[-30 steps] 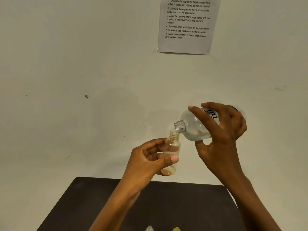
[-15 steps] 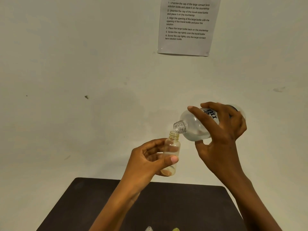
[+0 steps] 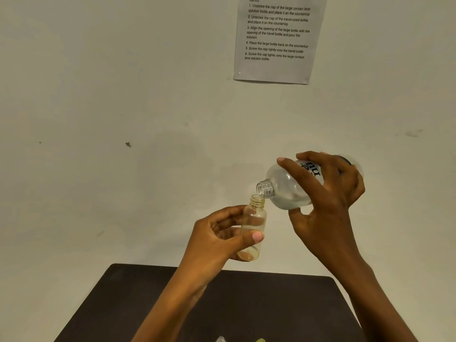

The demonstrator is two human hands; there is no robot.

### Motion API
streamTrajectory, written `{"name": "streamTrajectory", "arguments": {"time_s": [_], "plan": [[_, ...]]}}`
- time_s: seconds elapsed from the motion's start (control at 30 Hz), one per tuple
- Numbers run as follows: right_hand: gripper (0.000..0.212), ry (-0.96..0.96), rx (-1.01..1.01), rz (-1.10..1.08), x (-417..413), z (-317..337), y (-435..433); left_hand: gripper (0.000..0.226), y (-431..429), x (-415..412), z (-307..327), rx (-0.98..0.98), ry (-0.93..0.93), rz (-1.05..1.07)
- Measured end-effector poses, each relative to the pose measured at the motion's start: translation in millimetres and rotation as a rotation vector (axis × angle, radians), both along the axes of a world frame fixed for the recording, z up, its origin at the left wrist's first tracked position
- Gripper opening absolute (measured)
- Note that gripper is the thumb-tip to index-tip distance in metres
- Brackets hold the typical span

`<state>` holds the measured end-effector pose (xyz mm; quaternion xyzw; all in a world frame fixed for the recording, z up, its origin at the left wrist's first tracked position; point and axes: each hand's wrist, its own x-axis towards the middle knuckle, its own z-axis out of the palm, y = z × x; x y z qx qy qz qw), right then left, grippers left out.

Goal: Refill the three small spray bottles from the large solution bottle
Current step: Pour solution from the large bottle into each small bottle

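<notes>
We hold the small spray bottle (image 3: 254,225) upright and uncapped in the air above the table's (image 3: 246,304) far edge. Left hand (image 3: 217,240) pinches it, thumb in front, fingers behind. Large solution bottle (image 3: 286,188) is tipped, its mouth just above the small neck, with right hand (image 3: 330,198) wrapped round its body. Nothing has shifted over the last second: same tilt, no visible stream. We judge this fill barely started.

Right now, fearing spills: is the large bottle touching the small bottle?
Cannot tell: in the head view the large bottle overlaps the small bottle, hiding any gap.
</notes>
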<state>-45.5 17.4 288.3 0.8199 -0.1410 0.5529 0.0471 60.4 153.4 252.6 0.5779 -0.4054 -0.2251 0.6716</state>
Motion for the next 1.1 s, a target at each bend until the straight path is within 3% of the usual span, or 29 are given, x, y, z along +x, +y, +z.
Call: {"name": "streamTrajectory", "arguments": {"time_s": [1.1], "plan": [[0.076,0.012,-0.014,-0.005,-0.4,1.1,-0.2,0.045,0.8,0.6,0.4,-0.026,0.022,-0.005]]}}
